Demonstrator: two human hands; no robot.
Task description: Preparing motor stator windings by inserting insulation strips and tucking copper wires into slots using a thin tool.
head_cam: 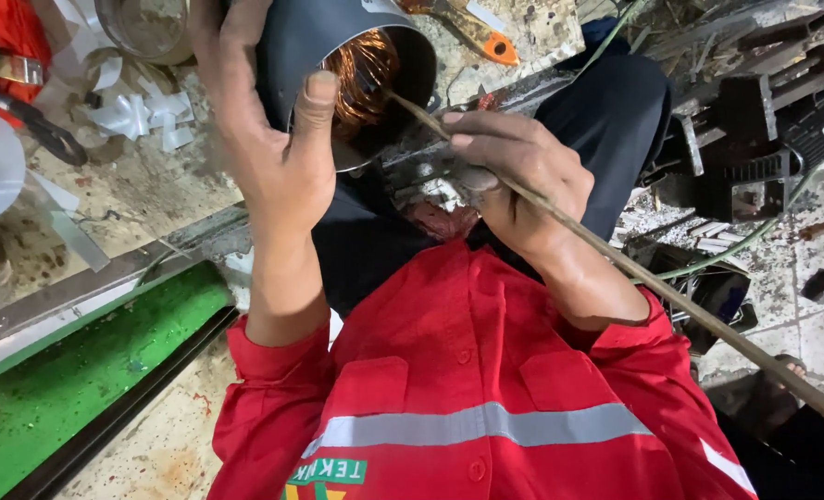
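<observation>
Red work jacket with a grey reflective band (468, 417) fills the near view.

Just beyond the jacket, the right hand (523, 181) is wrapped tight round a long thin brown stick (671, 296). The stick's near end trails off past the jacket's right shoulder; its tip pokes into the dark grey cylindrical metal motor housing (319, 42).

Left of the stick, the left hand (273, 139) clamps the housing rim, thumb over the edge and fingers behind.

Inside the housing, at the stick tip: shiny copper wire windings (361, 69).

Beyond the housing, an orange-handled tool (472, 28) lies on the gritty bench; scraps of white strip (143, 111) lie to the housing's left.

Risks, my read:
- Stick tip slips and scrapes the winding insulation.
- Too much leverage and the stick snaps.
- Left thumb sits close to the tip, a jab hazard.
</observation>
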